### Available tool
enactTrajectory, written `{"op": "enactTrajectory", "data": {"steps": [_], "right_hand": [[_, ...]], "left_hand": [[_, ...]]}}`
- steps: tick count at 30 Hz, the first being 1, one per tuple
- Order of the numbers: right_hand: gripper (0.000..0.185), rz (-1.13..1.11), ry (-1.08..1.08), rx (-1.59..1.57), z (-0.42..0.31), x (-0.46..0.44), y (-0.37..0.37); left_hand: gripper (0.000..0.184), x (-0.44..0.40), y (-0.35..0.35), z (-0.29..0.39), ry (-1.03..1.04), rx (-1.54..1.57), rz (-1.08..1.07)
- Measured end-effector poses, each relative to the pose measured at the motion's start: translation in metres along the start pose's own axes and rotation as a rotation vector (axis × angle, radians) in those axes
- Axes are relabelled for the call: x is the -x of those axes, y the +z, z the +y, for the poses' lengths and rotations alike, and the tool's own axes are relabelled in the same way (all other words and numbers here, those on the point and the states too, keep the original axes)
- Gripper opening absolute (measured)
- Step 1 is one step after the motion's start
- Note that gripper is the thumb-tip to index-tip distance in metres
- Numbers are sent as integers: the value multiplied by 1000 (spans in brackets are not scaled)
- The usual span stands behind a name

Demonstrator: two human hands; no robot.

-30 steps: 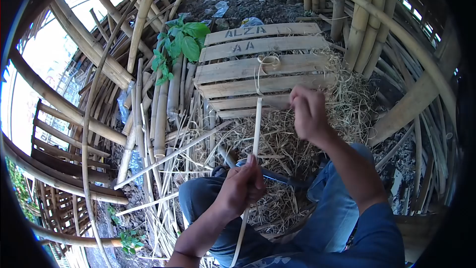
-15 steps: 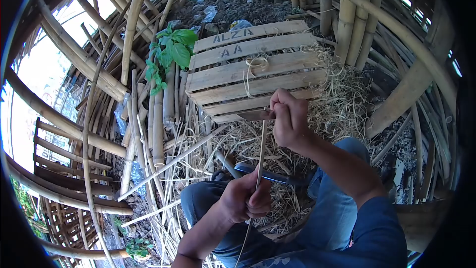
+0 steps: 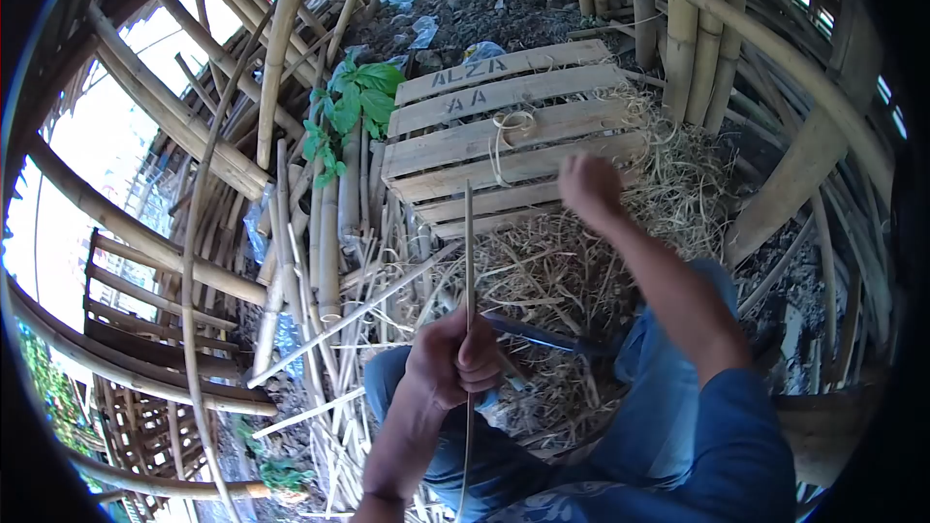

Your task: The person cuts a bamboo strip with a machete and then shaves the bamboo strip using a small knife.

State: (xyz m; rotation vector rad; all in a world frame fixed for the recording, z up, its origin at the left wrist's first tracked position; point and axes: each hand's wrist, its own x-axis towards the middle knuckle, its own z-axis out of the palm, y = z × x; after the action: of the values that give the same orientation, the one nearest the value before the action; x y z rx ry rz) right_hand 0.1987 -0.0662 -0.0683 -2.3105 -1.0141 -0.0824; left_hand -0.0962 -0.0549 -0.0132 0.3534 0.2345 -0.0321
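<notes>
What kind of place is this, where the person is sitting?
Probably a bamboo-working spot in a rough shed: bamboo poles stand around, a slatted crate sits ahead, and thin shavings cover the ground.

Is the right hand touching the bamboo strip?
No, the right hand is off to the side of the bamboo strip, which the left hand grips.

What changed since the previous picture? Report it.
The right hand has drawn off the tip of the bamboo strip, forward and right; its knife can't be made out now. The left hand, gripping the strip, shifted it left. The wooden crate stayed put.
</notes>
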Motion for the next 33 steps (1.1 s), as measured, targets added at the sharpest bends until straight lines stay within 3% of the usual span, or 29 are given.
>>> {"op": "enactTrajectory", "data": {"steps": [1,2,4,5,7,8,10,16,30,32,33], "right_hand": [[36,111,118,-32,12,-9,8],[36,130,115,-45,10,-10,13],[44,480,12,-203,12,-10,11],[44,477,3,-191,2,0,-2],[44,51,-1,-796,-22,25,-24],[44,56,7,-788,-29,33,-28],[32,-62,-249,-956,-45,45,-34],[29,-139,-247,-973,-77,61,-51],[34,-96,-192,-960,-78,61,-48],[35,-56,-208,-820,-72,65,-42],[35,-58,-212,-827,-64,66,-30]], "left_hand": [[52,9,0,5,66,-67,-69],[52,15,1,11,69,-89,-75],[53,16,-1,12,76,-135,-15],[53,17,-3,9,67,-148,28],[54,15,-4,3,60,-174,57],[54,14,-3,0,41,-187,58],[56,11,3,-4,29,-234,124],[58,6,18,-18,94,-421,394],[60,1,28,-19,114,-515,427],[60,7,32,-19,132,-521,443],[60,14,33,-14,194,-485,350]]}}
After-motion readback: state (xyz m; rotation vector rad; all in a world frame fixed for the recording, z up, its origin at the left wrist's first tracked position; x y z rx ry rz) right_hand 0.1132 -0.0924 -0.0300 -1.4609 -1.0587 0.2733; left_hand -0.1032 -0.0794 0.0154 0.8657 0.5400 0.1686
